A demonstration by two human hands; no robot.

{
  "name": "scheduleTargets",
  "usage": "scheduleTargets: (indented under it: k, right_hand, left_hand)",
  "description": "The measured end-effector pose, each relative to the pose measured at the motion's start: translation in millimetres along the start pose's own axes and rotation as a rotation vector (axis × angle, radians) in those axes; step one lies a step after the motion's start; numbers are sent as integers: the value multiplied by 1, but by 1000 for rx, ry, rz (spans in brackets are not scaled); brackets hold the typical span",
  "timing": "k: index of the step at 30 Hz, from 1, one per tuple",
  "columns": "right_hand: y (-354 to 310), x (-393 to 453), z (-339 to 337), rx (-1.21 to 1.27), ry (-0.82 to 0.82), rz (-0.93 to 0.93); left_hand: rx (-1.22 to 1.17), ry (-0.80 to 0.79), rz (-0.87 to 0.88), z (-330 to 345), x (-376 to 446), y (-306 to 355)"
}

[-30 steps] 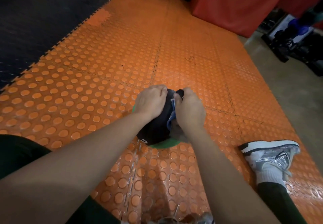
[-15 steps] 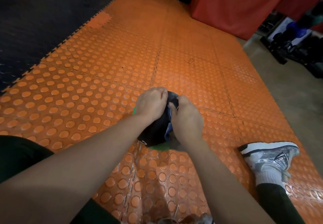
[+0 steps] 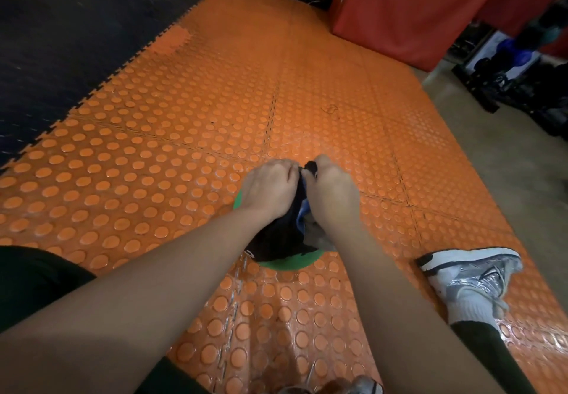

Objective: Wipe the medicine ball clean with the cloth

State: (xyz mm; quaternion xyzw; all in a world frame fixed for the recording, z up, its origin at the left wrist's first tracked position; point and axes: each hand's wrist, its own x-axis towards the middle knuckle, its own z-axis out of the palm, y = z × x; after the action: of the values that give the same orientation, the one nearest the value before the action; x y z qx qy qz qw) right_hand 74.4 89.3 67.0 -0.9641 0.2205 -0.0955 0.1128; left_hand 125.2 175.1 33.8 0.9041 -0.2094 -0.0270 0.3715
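Presently I judge wiping mid-course: both hands, left hand (image 3: 270,187) and right hand (image 3: 330,192), grip the cloth (image 3: 302,221) atop the medicine ball (image 3: 285,263); lower surface remains.

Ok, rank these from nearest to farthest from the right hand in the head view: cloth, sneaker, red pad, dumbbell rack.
1. Cloth: under the right hand, on the ball.
2. Sneaker: on the mat, lower right.
3. Red pad: upper right, past the mat's far edge.
4. Dumbbell rack: far right edge; too close to call against the pad.
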Motion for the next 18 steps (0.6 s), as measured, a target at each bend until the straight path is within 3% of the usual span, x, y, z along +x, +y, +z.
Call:
scheduleTargets:
  k: [6,14,18]
  right_hand:
    - [9,-37,0,67,54,-18]
    - [14,40,0,50,-121,155]
    - [22,13,3,72,4,83]
  left_hand:
    - [-5,-17,-5,1,1,6]
    - [43,20,73,11,-6,10]
    - [38,-6,68,6,-1,9]
